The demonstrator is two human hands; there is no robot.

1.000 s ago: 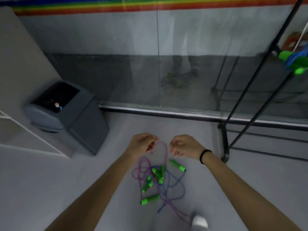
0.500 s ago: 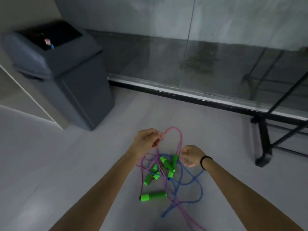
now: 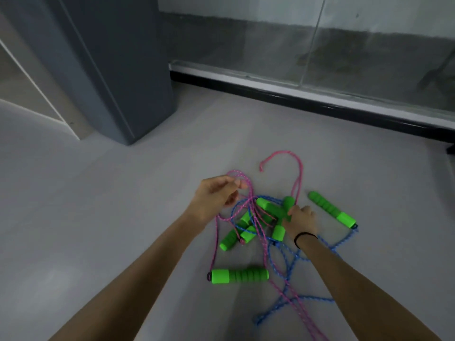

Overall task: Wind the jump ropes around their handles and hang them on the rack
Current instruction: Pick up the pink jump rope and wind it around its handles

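Note:
A tangle of jump ropes lies on the grey floor: pink rope (image 3: 299, 173), blue rope (image 3: 283, 260), and several green foam handles. One handle (image 3: 240, 275) lies nearest me, another (image 3: 331, 208) sits off to the right. My left hand (image 3: 216, 196) pinches a loop of the pink rope above the pile. My right hand (image 3: 301, 221) is down in the pile, fingers closed around a green handle (image 3: 288, 205). The rack is out of view.
A dark grey bin (image 3: 118, 70) stands at the back left, close to the pile. A glass wall with a black base rail (image 3: 307, 99) runs along the back. A black rack foot (image 3: 451, 148) shows at the right edge.
My view has dropped closer to the floor. My right hand has moved down into the pile onto a green handle. My left hand has lowered, still pinching the pink rope.

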